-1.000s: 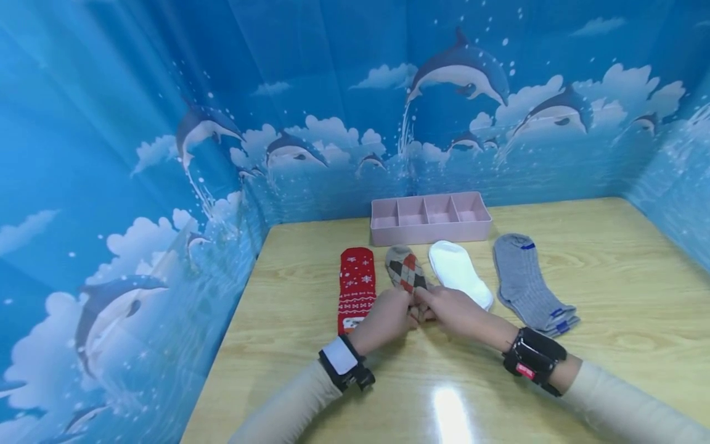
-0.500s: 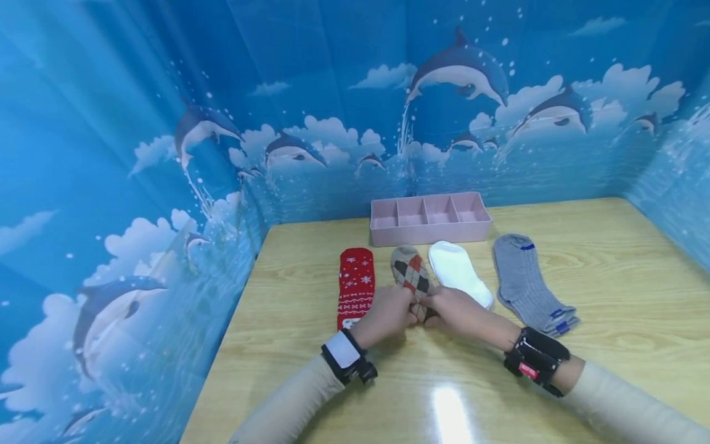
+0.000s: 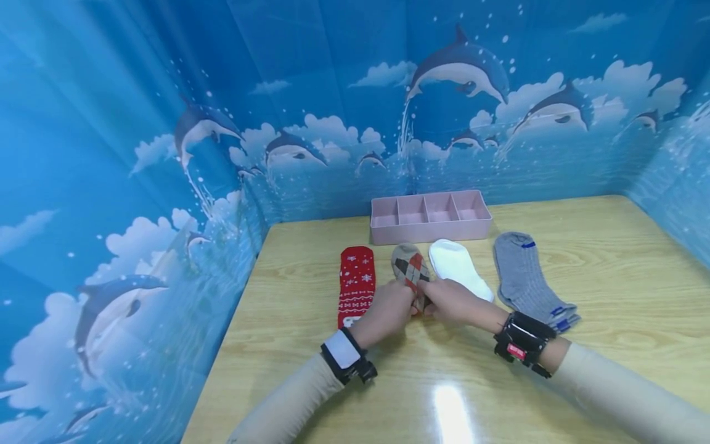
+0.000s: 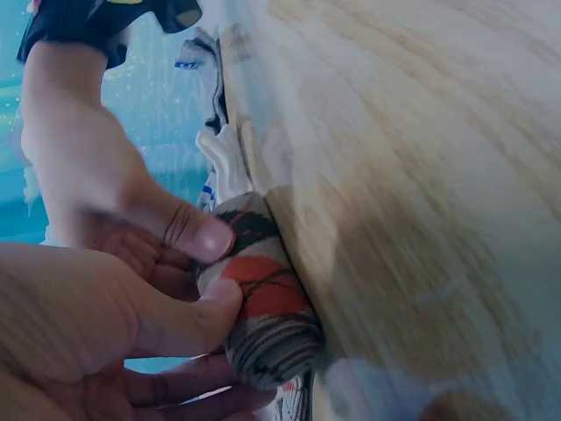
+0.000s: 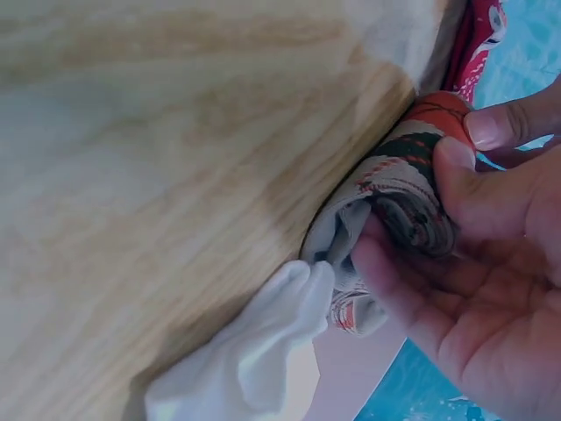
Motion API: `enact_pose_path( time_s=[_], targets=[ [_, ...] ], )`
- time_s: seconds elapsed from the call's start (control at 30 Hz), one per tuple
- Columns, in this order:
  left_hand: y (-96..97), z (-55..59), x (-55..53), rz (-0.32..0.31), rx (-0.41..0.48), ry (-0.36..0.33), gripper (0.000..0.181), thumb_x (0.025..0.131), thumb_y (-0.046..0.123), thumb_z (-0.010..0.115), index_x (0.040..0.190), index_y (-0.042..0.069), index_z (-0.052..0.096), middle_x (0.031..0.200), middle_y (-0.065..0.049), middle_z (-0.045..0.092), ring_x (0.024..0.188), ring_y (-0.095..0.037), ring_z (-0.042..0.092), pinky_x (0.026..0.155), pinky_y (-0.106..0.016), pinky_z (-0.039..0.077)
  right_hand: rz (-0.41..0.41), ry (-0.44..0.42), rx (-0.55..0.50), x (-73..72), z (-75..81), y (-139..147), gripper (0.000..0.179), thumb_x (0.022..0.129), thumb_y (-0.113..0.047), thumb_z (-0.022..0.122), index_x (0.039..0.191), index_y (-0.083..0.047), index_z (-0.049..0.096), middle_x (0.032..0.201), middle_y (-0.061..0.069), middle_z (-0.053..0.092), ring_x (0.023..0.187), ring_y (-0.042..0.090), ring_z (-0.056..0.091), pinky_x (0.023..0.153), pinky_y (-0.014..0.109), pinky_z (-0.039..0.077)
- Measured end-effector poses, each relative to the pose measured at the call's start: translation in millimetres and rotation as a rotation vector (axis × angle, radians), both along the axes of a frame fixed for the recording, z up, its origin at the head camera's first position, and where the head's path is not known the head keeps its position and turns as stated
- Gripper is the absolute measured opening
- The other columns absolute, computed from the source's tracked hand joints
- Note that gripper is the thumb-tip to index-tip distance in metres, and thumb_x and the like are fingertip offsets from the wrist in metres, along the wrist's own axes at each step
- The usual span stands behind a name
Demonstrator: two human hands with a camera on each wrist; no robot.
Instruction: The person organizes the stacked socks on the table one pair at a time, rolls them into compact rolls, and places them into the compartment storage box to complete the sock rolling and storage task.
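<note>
A beige argyle sock [image 3: 412, 264] with red and dark diamonds lies flat at its toe, while its near end is coiled into a thick roll [image 4: 267, 285]. My left hand [image 3: 388, 310] holds one end of this roll, thumb on its near side. My right hand [image 3: 453, 302] grips the other end, its thumb close beside the left one and its fingers under the coil, as the right wrist view shows. Left of the argyle sock is a red snowflake-patterned sock [image 3: 357, 279], partly covered by my left hand. A white sock [image 3: 456, 265] lies to the right, partly behind my right hand.
A pink box [image 3: 431, 233] with several compartments stands behind the socks. Grey socks with blue marks [image 3: 524, 280] lie at the right of the wooden table [image 3: 299, 296]. A blue dolphin-print curtain [image 3: 333, 74] encloses the back and sides.
The argyle sock's toe has shifted slightly right. Both hands have moved a little farther along the sock, its near end now coiled between them, and my right wrist has shifted left.
</note>
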State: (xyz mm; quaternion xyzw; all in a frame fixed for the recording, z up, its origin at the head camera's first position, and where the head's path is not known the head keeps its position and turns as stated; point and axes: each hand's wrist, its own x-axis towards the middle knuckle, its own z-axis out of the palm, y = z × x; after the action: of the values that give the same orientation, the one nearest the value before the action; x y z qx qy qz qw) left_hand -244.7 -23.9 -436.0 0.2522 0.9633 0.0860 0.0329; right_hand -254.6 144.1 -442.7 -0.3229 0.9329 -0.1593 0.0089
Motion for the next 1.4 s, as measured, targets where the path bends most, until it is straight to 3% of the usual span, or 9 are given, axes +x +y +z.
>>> enact_pose_path(
  time_s=[0.23, 0.37, 0.5, 0.63, 0.77, 0.97, 1.1, 1.27, 1.4],
  targets=[
    [2.6, 2.2, -1.0, -0.029, 0.019, -0.064, 0.014, 0.083, 0.004, 0.077, 0.092, 0.014, 0.072, 0.076, 0.004, 0.065, 0.063, -0.008, 0.054, 0.056, -0.018, 0.043, -0.093, -0.14, -0.103, -2.5, -2.6, 1, 0.024, 0.083, -0.004, 0.078, 0.095, -0.009, 0.058, 0.083, 0.002, 0.064, 0.076, 0.017, 0.062, 0.067, 0.035, 0.053],
    [6.7, 2.6, -6.6, -0.06, -0.054, -0.07, 0.021, 0.08, 0.003, 0.078, 0.097, 0.014, 0.072, 0.082, 0.003, 0.068, 0.067, -0.008, 0.055, 0.06, -0.018, 0.044, -0.093, -0.097, -0.136, 1.8, -6.9, 4, 0.021, 0.085, -0.003, 0.077, 0.092, -0.011, 0.059, 0.09, 0.003, 0.061, 0.081, 0.017, 0.062, 0.07, 0.034, 0.053],
    [12.4, 2.8, -13.5, -0.087, -0.154, -0.061, 0.021, 0.084, 0.01, 0.079, 0.103, 0.016, 0.073, 0.089, 0.003, 0.071, 0.071, -0.008, 0.057, 0.064, -0.019, 0.047, -0.059, -0.001, -0.142, 8.8, -11.7, 4, 0.017, 0.088, -0.003, 0.075, 0.097, -0.007, 0.062, 0.093, 0.006, 0.052, 0.075, 0.014, 0.057, 0.063, 0.027, 0.051],
    [16.9, 4.0, -17.8, -0.123, -0.221, -0.039, 0.019, 0.088, 0.016, 0.077, 0.106, 0.017, 0.073, 0.092, 0.003, 0.072, 0.077, -0.01, 0.061, 0.069, -0.022, 0.051, -0.058, 0.059, -0.129, 15.3, -16.7, 5, 0.036, 0.081, -0.006, 0.082, 0.11, -0.001, 0.062, 0.095, 0.009, 0.051, 0.075, 0.017, 0.059, 0.065, 0.032, 0.055],
    [18.6, 8.0, -21.6, -0.129, -0.229, -0.083, 0.021, 0.089, 0.013, 0.075, 0.109, 0.017, 0.073, 0.099, 0.002, 0.074, 0.083, -0.011, 0.065, 0.074, -0.024, 0.054, -0.067, 0.076, -0.117, 16.4, -16.6, 5, 0.048, 0.075, 0.0, 0.084, 0.118, 0.002, 0.061, 0.096, 0.011, 0.053, 0.077, 0.021, 0.061, 0.069, 0.037, 0.057],
    [18.9, 12.1, -28.1, -0.1, -0.175, -0.158, 0.015, 0.092, 0.012, 0.072, 0.106, 0.016, 0.074, 0.103, 0.001, 0.075, 0.088, -0.012, 0.068, 0.077, -0.022, 0.053, -0.097, 0.031, -0.097, 8.4, -12.9, 3, 0.042, 0.069, -0.001, 0.087, 0.102, -0.001, 0.062, 0.096, 0.01, 0.057, 0.08, 0.02, 0.06, 0.068, 0.035, 0.055],
    [16.9, 12.3, -29.8, -0.105, -0.102, -0.137, 0.009, 0.09, 0.011, 0.074, 0.098, 0.015, 0.074, 0.095, 0.001, 0.075, 0.08, -0.012, 0.066, 0.068, -0.02, 0.05, -0.104, -0.022, -0.123, 4.0, -10.6, 4, 0.034, 0.067, 0.0, 0.085, 0.09, -0.005, 0.06, 0.09, 0.005, 0.055, 0.076, 0.016, 0.055, 0.064, 0.03, 0.048],
    [14.3, 12.7, -28.3, -0.055, -0.116, -0.067, 0.013, 0.085, 0.013, 0.08, 0.095, 0.014, 0.072, 0.085, 0.001, 0.072, 0.07, -0.011, 0.063, 0.061, -0.02, 0.049, -0.084, -0.119, -0.255, -2.3, -5.6, 10, 0.025, 0.066, 0.005, 0.074, 0.067, -0.009, 0.052, 0.069, -0.004, 0.046, 0.065, 0.011, 0.045, 0.059, 0.024, 0.036],
    [14.1, 13.2, -24.0, -0.035, -0.124, -0.073, 0.021, 0.084, 0.014, 0.081, 0.102, 0.014, 0.071, 0.094, 0.001, 0.074, 0.077, -0.011, 0.066, 0.068, -0.021, 0.053, -0.068, -0.182, -0.301, -7.0, -2.8, 15, 0.02, 0.069, 0.003, 0.08, 0.07, -0.006, 0.062, 0.065, -0.005, 0.054, 0.063, 0.008, 0.046, 0.059, 0.022, 0.038]
  ],
)
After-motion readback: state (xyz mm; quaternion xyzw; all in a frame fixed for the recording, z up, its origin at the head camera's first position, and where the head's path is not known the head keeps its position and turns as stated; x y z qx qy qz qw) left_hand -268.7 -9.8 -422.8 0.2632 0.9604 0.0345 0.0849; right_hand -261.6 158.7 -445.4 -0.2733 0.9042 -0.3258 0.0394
